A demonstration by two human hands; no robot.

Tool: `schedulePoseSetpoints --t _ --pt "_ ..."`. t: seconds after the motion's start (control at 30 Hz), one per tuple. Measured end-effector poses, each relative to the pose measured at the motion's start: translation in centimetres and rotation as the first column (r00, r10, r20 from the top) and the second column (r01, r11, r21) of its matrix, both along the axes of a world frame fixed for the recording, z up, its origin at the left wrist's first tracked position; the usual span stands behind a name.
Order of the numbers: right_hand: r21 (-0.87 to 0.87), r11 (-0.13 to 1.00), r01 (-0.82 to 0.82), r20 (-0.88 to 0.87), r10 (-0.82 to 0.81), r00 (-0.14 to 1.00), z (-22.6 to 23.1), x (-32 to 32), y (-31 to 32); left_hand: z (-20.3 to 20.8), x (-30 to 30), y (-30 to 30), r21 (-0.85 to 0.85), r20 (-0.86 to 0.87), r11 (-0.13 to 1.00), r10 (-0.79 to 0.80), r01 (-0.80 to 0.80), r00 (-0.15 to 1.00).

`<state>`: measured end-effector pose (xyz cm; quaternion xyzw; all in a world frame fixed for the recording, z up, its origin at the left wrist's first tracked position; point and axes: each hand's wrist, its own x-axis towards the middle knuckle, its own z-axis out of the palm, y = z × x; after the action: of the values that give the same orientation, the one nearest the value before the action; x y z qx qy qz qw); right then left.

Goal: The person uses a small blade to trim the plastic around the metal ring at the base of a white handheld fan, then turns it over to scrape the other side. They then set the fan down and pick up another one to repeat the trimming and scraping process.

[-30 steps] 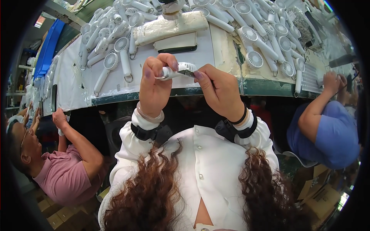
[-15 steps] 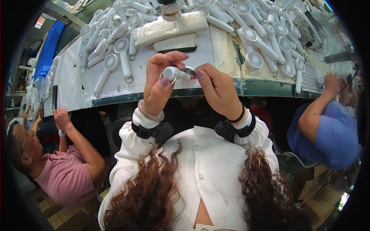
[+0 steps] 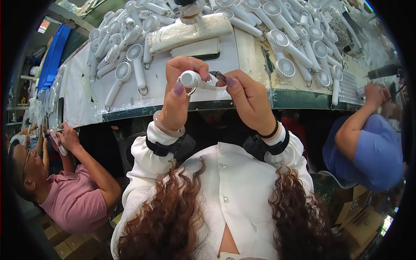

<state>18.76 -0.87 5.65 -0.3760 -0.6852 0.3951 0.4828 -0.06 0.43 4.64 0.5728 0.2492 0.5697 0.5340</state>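
My left hand (image 3: pixel 178 93) is closed round a white handheld fan (image 3: pixel 189 78), its rounded handle end turned toward me. From that end hangs a metal ring (image 3: pixel 193 88), close to my left thumb. Just to the right, my right hand (image 3: pixel 248 97) pinches a small dark metallic piece (image 3: pixel 220 77) between thumb and fingers; its exact kind is unclear. The piece sits beside the fan's white body, and I cannot tell whether they touch. Both hands are raised over the table's front edge, and my fingers hide much of the fan.
Many white handheld fans (image 3: pixel 134 53) lie heaped across the back of the table (image 3: pixel 255 65). A cream wrapped block (image 3: pixel 190 34) lies ahead of my hands, near a dark flat object (image 3: pixel 208 56). People sit at my left (image 3: pixel 82 190) and right (image 3: pixel 364 147).
My right hand has shifted slightly right, and the dark piece now tilts more. My left fingers curl further over the fan. The person on the left now holds a white fan in view.
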Motion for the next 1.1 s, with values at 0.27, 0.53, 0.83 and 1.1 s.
schedulePoseSetpoints --t 0.27,0.53,0.83,1.1 --pt "0.175 0.983 0.056 0.205 -0.092 0.974 0.7 0.0 0.3 -1.1 -0.8 0.9 -0.038 0.014 0.998 -0.051 0.051 0.999" --pt "0.276 0.958 0.082 0.307 -0.169 0.936 1.2 -0.1 0.6 -0.7 -0.6 0.7 -0.074 0.001 0.997 -0.025 0.025 1.000" --pt "0.325 0.940 0.108 0.357 -0.227 0.906 1.6 0.1 0.3 -0.7 -0.5 0.5 -0.073 -0.025 0.997 -0.030 0.028 0.999" --pt "0.408 0.906 0.110 0.497 -0.322 0.806 3.2 0.9 -0.4 -0.9 -0.1 0.3 -0.023 -0.129 0.999 0.030 -0.033 0.991"
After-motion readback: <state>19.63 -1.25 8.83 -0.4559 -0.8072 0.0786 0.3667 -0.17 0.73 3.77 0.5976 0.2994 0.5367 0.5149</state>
